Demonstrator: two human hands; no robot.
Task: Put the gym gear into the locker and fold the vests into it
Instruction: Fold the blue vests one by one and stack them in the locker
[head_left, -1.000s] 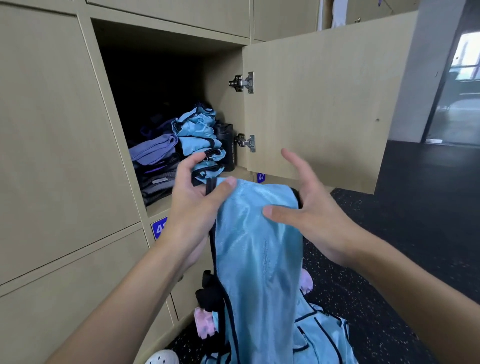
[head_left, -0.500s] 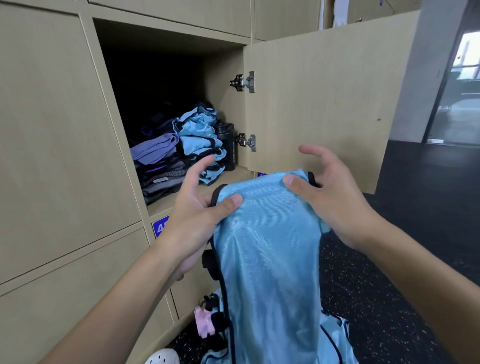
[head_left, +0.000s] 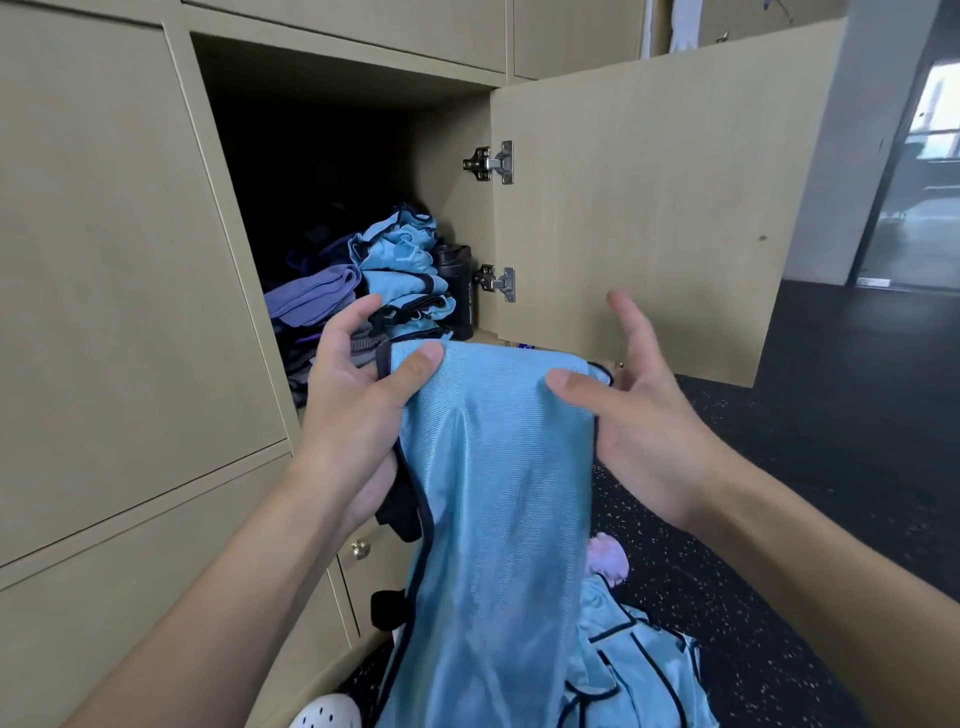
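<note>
— What are your two hands doing in front of the open locker (head_left: 332, 135)?

— You hold one light blue vest (head_left: 493, 467) up just below the locker's opening. Your left hand (head_left: 358, 410) has its grip pinched on the vest's top left corner, thumb pressed on the front of the cloth, fingers curled behind the black-trimmed edge. Your right hand (head_left: 644, 410) has its grip spread: the thumb lies on the top right part of the vest, the other fingers stretch out away from it towards the locker door (head_left: 654, 208).

— What do you count inside the locker?

— One stack of folded blue vests (head_left: 405, 275) on the right side of the locker floor; you cannot tell how many are in it. One pile of purple and dark clothes (head_left: 317, 306) touches it on the left. One black bottle (head_left: 460, 291) stands upright at the locker's right wall, beside the stack. Two metal hinges (head_left: 493, 163) hold the door.

— And below the locker?

— More blue vests (head_left: 639, 665) lie crumpled on the dark floor (head_left: 831, 493), number unclear, with one pink item (head_left: 605, 558) just beside them. One white shoe (head_left: 327, 712) shows at the bottom edge.
</note>
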